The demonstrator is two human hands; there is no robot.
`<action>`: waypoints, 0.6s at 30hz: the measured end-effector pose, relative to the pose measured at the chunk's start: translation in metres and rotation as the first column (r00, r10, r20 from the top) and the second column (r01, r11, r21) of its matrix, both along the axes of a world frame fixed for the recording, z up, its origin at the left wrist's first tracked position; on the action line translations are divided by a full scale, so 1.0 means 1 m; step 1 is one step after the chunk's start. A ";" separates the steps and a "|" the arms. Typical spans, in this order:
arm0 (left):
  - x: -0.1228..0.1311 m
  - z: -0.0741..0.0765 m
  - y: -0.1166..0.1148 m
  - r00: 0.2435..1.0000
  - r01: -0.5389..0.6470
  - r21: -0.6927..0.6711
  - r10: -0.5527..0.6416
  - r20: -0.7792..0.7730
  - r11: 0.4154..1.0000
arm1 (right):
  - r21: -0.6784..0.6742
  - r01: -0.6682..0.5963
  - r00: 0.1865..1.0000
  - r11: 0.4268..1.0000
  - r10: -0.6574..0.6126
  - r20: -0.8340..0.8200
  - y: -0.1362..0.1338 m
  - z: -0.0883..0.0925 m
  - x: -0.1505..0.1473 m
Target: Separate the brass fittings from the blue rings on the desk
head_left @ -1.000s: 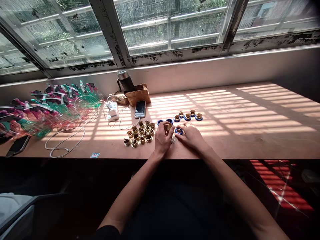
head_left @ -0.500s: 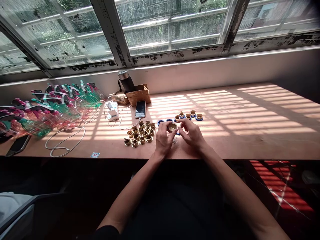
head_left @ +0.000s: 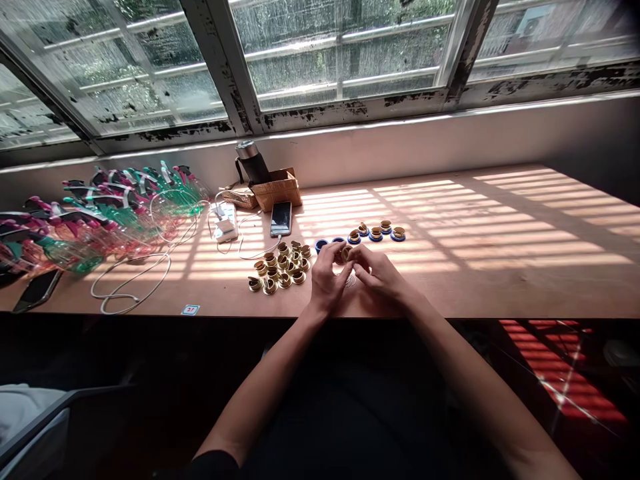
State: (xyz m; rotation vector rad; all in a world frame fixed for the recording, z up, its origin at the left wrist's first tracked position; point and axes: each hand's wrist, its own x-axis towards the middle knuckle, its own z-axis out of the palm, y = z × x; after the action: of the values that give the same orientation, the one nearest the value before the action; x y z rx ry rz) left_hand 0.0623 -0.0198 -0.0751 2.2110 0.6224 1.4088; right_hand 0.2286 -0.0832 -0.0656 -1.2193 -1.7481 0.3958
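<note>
Between the fingertips of both hands is a round brass-coloured fitting [head_left: 346, 253], partly hidden by the fingers. My left hand [head_left: 326, 279] grips its left side, and my right hand [head_left: 384, 272] closes on it from the right. Thin rings of wire or metal [head_left: 351, 281] lie on the table just below the fingers. Two blue rings, one of them an uncovered blue ring [head_left: 321, 246], sit beyond my left hand. Farther back are several brass fittings seated on blue rings [head_left: 376, 233]. To the left stands a cluster of loose brass fittings [head_left: 284, 265].
A charging phone [head_left: 281, 219] lies before a cardboard box [head_left: 278, 190] and a dark flask [head_left: 254, 165]. Clear and coloured spray bottles [head_left: 105, 213] crowd the left side, near a white power strip [head_left: 225, 223], a loose cable [head_left: 120, 297] and another phone [head_left: 37, 291].
My right hand has shifted left, bringing its fingers close against my left hand. The brass fitting has turned and is more covered, and the blue edge under the right fingers no longer shows.
</note>
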 end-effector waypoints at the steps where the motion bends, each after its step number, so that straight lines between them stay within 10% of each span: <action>1: 0.000 0.000 -0.001 1.000 0.002 0.021 -0.002 -0.007 1.000 | -0.016 -0.010 1.000 1.000 0.010 -0.019 0.000 0.000 0.000; 18: 0.001 0.001 -0.004 0.998 0.059 0.039 -0.060 0.034 0.998 | -0.159 -0.231 0.834 0.960 0.112 -0.540 0.003 0.004 -0.002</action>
State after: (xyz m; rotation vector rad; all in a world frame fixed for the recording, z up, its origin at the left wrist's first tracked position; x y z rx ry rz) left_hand 0.0633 -0.0235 -0.0740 2.2097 0.5180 1.4376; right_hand 0.2266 -0.0805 -0.0620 -0.9756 -1.3546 0.9607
